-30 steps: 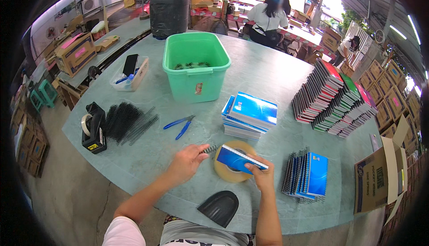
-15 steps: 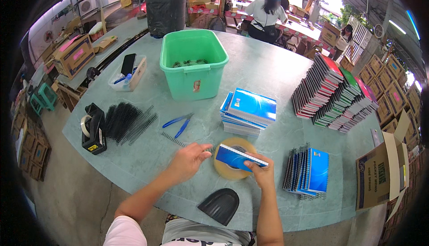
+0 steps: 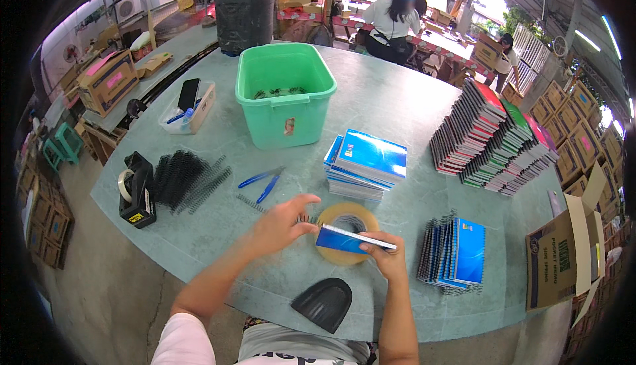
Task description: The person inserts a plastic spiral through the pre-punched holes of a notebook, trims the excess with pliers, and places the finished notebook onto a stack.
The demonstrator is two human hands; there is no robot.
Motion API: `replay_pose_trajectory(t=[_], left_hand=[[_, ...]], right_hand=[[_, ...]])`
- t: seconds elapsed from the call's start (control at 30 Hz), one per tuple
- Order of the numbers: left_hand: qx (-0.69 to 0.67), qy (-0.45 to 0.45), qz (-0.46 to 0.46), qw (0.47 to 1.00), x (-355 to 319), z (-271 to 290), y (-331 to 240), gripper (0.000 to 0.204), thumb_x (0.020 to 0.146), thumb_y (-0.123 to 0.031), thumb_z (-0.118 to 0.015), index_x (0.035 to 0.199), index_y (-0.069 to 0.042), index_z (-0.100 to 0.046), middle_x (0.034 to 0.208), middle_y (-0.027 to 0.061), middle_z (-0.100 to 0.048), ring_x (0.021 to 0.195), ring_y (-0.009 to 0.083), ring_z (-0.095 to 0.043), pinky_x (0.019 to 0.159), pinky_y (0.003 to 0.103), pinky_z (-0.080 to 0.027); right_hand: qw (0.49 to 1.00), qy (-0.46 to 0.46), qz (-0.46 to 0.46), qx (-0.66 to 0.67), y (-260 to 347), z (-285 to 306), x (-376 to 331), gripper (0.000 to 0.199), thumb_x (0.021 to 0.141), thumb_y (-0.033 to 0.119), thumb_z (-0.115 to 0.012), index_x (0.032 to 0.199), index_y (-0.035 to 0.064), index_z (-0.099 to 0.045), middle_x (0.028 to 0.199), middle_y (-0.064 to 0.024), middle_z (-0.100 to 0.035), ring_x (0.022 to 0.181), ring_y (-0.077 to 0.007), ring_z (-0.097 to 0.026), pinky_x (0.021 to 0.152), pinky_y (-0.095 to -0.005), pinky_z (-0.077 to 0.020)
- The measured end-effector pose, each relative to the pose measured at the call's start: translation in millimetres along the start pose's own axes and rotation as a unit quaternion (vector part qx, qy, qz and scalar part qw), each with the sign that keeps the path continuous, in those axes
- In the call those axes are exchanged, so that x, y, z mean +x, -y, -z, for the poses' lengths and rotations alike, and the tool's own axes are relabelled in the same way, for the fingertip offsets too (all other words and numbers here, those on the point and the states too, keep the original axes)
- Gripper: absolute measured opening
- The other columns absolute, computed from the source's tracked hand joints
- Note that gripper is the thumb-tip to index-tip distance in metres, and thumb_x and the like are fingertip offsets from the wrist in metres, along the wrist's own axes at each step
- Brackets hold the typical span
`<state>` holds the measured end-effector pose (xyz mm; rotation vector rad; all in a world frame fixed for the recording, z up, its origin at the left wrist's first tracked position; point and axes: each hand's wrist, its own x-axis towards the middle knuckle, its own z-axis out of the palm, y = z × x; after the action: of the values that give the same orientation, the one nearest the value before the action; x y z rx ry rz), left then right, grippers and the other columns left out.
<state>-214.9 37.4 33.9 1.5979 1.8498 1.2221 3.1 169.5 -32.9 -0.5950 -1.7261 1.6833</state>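
My right hand grips a small blue notebook at its right end, thumb on the cover, its white edge facing up. Beside the notebook's left corner is my left hand, with thumb and forefinger apart. A thin dark spiral coil runs between them to that corner; its other end shows beyond the hand, and the middle is hidden. Under the notebook lies a wide roll of clear tape. Blue-handled cutters lie just beyond my left hand.
Blue notebooks are stacked ahead, with coil-bound ones at right. Taller notebook stacks stand behind. A green bin, loose black coils, tape dispenser, black curved piece and open carton surround the work.
My left thumb and forefinger have spread apart, and the coil now shows between them. The notebook has tilted, showing less of its cover. The right hand keeps its grip.
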Motion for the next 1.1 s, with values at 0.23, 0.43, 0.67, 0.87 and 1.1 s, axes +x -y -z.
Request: replay_pose_trajectory(t=[0.23,0.43,0.67,0.87,1.1], left_hand=[[0.014,0.027,-0.02,0.999,-3,10,0,0.02,0.084,-0.019,-0.061,0.096,-0.003,-0.062,0.077,0.0111,-0.06,0.07,0.021,-0.058,0.064,0.032,-0.045],[0.054,0.026,-0.099,0.993,4,8,3,0.023,0.083,-0.014,-0.062,0.104,-0.004,-0.062,0.078,0.01,-0.062,0.075,0.0222,-0.059,0.069,0.033,-0.047],[0.106,0.04,-0.13,0.985,11,4,-4,0.026,0.081,-0.015,-0.063,0.105,-0.003,-0.062,0.093,0.0154,-0.062,0.085,0.0287,-0.059,0.074,0.037,-0.045],[0.081,0.134,-0.088,0.984,20,3,-5,0.015,0.079,-0.016,-0.063,0.086,-0.003,-0.06,0.086,0.0137,-0.055,0.081,0.0313,-0.053,0.072,0.04,-0.043],[0.213,0.042,-0.188,0.958,-40,-53,-16,0.032,0.074,-0.03,-0.068,0.088,-0.003,-0.059,0.092,0.0146,-0.053,0.083,0.0318,-0.051,0.067,0.041,-0.042]], right_hand=[[1.0,-0.022,-0.002,-0.014,3,1,3,0.023,0.074,0.002,-0.072,0.097,0.002,-0.069,0.093,-0.0062,-0.069,0.083,-0.0107,-0.061,0.077,-0.0243,-0.048],[0.999,-0.033,-0.015,-0.009,0,0,1,0.023,0.073,0.003,-0.073,0.096,0.0023,-0.07,0.091,-0.0049,-0.069,0.081,-0.0104,-0.061,0.075,-0.0237,-0.0475],[0.999,-0.027,-0.011,-0.015,2,-5,0,0.026,0.071,0.001,-0.073,0.096,-0.0003,-0.068,0.092,-0.009,-0.068,0.082,-0.0128,-0.062,0.077,-0.025,-0.0483],[0.999,0.005,-0.009,-0.037,3,2,2,0.025,0.075,0.005,-0.072,0.099,0.003,-0.069,0.096,-0.0069,-0.068,0.088,-0.0128,-0.061,0.08,-0.0268,-0.0476],[0.998,-0.035,-0.015,0.042,1,-1,0,0.026,0.077,0.005,-0.07,0.103,0.0017,-0.067,0.098,-0.0073,-0.067,0.089,-0.012,-0.06,0.079,-0.0259,-0.0479]])
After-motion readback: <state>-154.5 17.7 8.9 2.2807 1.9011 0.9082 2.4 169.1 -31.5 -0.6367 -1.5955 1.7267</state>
